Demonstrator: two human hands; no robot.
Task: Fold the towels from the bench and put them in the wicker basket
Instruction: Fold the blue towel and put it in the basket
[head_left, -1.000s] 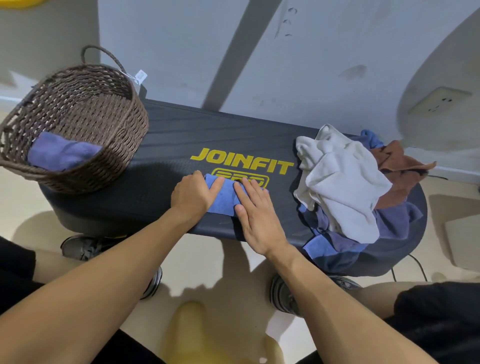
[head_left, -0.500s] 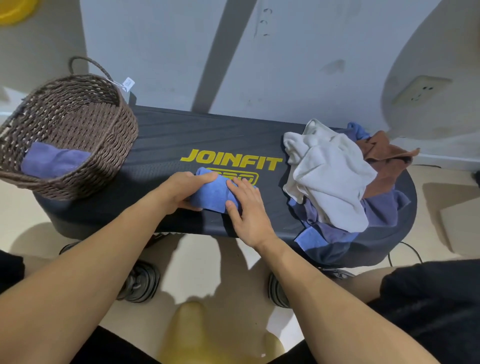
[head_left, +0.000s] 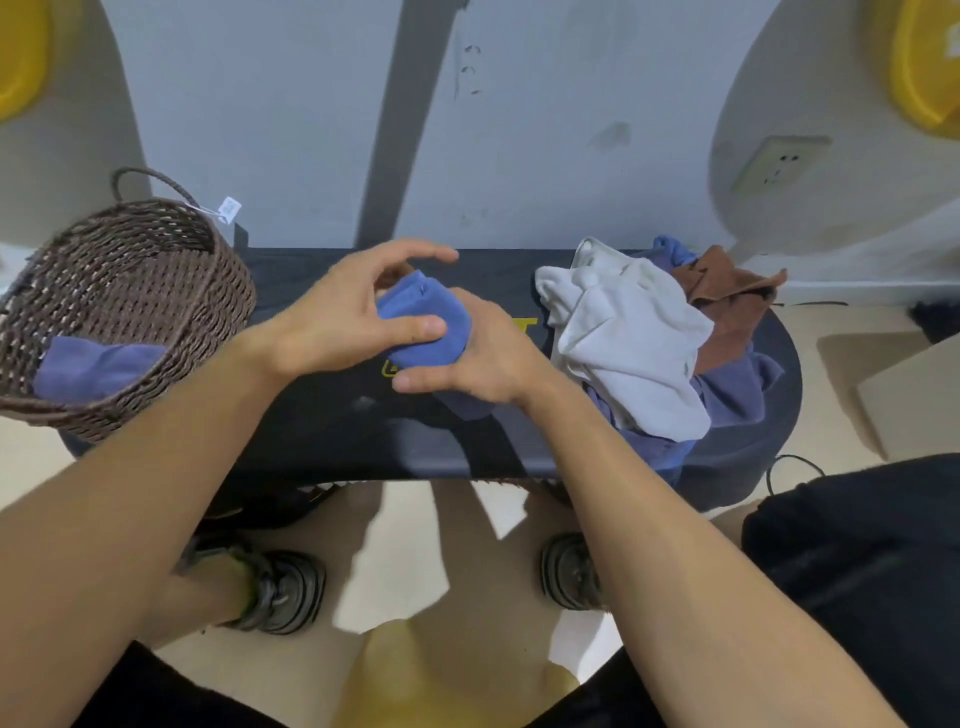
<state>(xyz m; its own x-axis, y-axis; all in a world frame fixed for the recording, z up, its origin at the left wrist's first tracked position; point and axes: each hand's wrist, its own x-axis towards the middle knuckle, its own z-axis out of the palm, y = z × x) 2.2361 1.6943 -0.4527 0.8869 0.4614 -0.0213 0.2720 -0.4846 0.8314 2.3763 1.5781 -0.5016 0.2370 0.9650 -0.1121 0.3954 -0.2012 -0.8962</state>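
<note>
A black bench (head_left: 322, 431) ran across the middle of the view against a pale wall (head_left: 545, 130), with part of a yellow logo showing on its top below the hands. At its left end sat a brown wicker basket (head_left: 208, 301), tilted toward the camera, with a loop handle and a small white tag at its far rim; a folded purple-blue towel (head_left: 98, 366) lay inside against the near wall. At the bench's right end lay a loose pile of towels (head_left: 675, 353): a white towel (head_left: 628, 343) on top, a brown towel (head_left: 732, 306) behind it, and purple and blue cloth beneath, some of it hanging over the front edge. Over the middle of the bench both hands held a small folded blue towel (head_left: 426, 332) lifted off the surface. The left hand (head_left: 337, 322) pinched it, thumb pressed on its near face, the fingers arched over the top. The right hand (head_left: 488, 364) cupped it from below and the right, thumb along its lower edge; the other fingers were hidden behind the cloth. The hands were close together, touching the same bundle. Below, two dark shoes (head_left: 280, 592) stood on the beige floor. A wall socket (head_left: 779, 163) sat at upper right.
</note>
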